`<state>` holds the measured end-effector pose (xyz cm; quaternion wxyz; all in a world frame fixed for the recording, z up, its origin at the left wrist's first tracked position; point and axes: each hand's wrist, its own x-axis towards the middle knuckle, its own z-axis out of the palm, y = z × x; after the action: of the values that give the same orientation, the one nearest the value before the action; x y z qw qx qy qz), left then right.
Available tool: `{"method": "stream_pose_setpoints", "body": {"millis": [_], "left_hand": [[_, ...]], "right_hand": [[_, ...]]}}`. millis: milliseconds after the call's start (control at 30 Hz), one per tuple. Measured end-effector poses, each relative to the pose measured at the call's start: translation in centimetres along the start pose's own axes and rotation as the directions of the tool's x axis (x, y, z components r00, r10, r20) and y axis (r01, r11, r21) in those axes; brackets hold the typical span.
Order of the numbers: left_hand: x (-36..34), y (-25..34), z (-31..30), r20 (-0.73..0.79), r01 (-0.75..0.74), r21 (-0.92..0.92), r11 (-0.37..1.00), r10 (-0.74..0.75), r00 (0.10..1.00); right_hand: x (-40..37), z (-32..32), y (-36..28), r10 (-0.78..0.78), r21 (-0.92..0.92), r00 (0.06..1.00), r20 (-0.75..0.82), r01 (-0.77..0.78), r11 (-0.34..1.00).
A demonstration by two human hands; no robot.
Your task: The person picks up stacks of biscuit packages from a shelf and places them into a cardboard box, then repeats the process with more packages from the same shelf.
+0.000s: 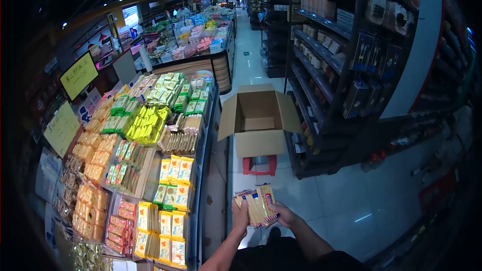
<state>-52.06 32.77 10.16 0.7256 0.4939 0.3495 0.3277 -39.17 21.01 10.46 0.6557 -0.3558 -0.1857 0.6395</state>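
Note:
Between my two hands, in front of my body, is a row of thin packaged snacks (256,208) in clear wrappers with blue and red marks. My left hand (241,216) closes on the left end of the row, and my right hand (283,214) grips its right end. Ahead of them an open cardboard box (260,143), flaps folded outward, rests on a red stool (259,166). Only the inner walls and part of the bottom of the box show. To my left is a display counter (211,115) of wrapped snacks.
Yellow-and-white packets (172,225) and bright yellow packets (146,125) fill bins on the counter. A dark shelf rack (321,60) stands to the right of the box. Handwritten yellow signs (79,75) rise at the far left. A tiled aisle (247,62) runs ahead.

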Motion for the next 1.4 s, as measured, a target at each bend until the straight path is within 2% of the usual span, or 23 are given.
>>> {"method": "stream_pose_setpoints", "body": {"millis": [33, 133, 200, 267, 333, 400, 467, 567, 600, 633, 700, 833, 900, 933, 1000, 1133, 1200, 1233, 1300, 1400], "left_hand": [[1.0, 0.7, 1.4, 0.008, -0.011, -0.015, 1.000, 0.011, 1.000], [4.0, 2.6, 4.5, 0.031, 0.000, -0.009, 1.000, 0.001, 1.000], [5.1, 4.6, 6.3, 0.014, 0.131, -0.077, 0.988, -0.131, 0.991], [7.8, 3.6, 6.5, 0.032, 0.149, -0.077, 0.986, -0.147, 0.989], [10.3, 3.7, 7.1, 0.039, 0.101, -0.086, 0.991, -0.098, 0.994], [12.9, 4.4, 7.9, 0.024, 0.108, -0.058, 0.992, -0.107, 0.994], [16.0, 4.3, 8.2, 0.057, 0.155, -0.115, 0.981, -0.149, 0.987], [21.2, 4.1, 9.0, 0.091, 0.144, -0.140, 0.980, -0.132, 0.987], [23.1, 3.9, 9.2, 0.113, 0.114, -0.160, 0.980, -0.097, 0.989], [25.1, 4.2, 9.6, 0.115, 0.126, -0.171, 0.977, -0.108, 0.988], [28.4, 4.5, 10.2, 0.180, 0.199, -0.237, 0.951, -0.158, 0.971], [35.3, 3.0, 11.3, 0.146, 0.220, -0.259, 0.941, -0.187, 0.972], [38.4, 2.2, 12.2, 0.167, 0.223, -0.400, 0.889, -0.169, 0.971], [39.6, 1.9, 12.6, 0.166, 0.240, -0.400, 0.885, -0.188, 0.968], [42.2, 1.1, 13.4, 0.098, 0.208, -0.421, 0.883, -0.184, 0.978], [47.3, -1.2, 15.5, -0.012, 0.203, -0.431, 0.879, -0.231, 0.973], [49.3, -1.6, 16.9, -0.141, 0.196, -0.456, 0.868, -0.288, 0.947], [50.9, -3.6, 17.2, -0.159, 0.193, -0.455, 0.869, -0.293, 0.943], [54.4, -7.0, 17.9, -0.234, 0.089, -0.505, 0.859, -0.236, 0.943], [58.1, -10.5, 18.5, -0.238, 0.092, -0.554, 0.828, -0.263, 0.935]], "right_hand": [[0.6, -0.7, -1.9, -0.005, -0.064, 1.000, -0.009, 0.004, 0.998], [2.5, -2.7, -6.2, 0.017, -0.067, 0.999, 0.040, -0.014, 0.998], [3.9, -3.8, -8.5, 0.015, -0.068, 0.999, 0.034, -0.013, 0.998], [5.7, -4.9, -10.2, 0.023, -0.063, 0.999, 0.026, -0.021, 0.998], [8.2, -6.5, -11.0, -0.040, -0.068, 0.999, 0.004, 0.041, 0.997], [10.4, -8.0, -12.7, -0.010, -0.106, 0.999, 0.046, 0.015, 0.994], [12.6, -9.0, -14.8, 0.008, -0.091, 0.998, 0.065, -0.002, 0.996], [16.1, -9.5, -18.2, 0.019, -0.129, 1.000, -0.015, -0.021, 0.991], [17.5, -9.8, -19.2, -0.041, -0.160, 0.998, -0.041, 0.033, 0.986], [19.0, -9.9, -20.4, -0.103, -0.199, 0.993, -0.063, 0.089, 0.976], [21.8, -10.0, -22.9, -0.124, -0.243, 0.987, -0.099, 0.096, 0.965], [27.7, -11.6, -26.4, -0.177, -0.366, 0.977, -0.117, 0.123, 0.922], [30.0, -13.2, -27.6, -0.177, -0.401, 0.972, -0.153, 0.103, 0.910], [31.3, -13.9, -28.2, -0.171, -0.405, 0.971, -0.170, 0.090, 0.910], [34.1, -15.7, -29.5, -0.155, -0.400, 0.969, -0.194, 0.066, 0.914], [39.9, -20.2, -32.3, -0.068, -0.366, 0.987, -0.144, 0.011, 0.931], [43.1, -23.3, -32.8, -0.006, -0.338, 0.995, -0.098, -0.028, 0.941], [44.7, -24.6, -33.1, 0.011, -0.330, 0.996, -0.090, -0.040, 0.943], [47.9, -27.5, -33.6, 0.091, -0.359, 0.989, -0.120, -0.129, 0.924], [52.8, -32.7, -33.2, 0.197, -0.322, 0.973, -0.116, -0.225, 0.920]]}}
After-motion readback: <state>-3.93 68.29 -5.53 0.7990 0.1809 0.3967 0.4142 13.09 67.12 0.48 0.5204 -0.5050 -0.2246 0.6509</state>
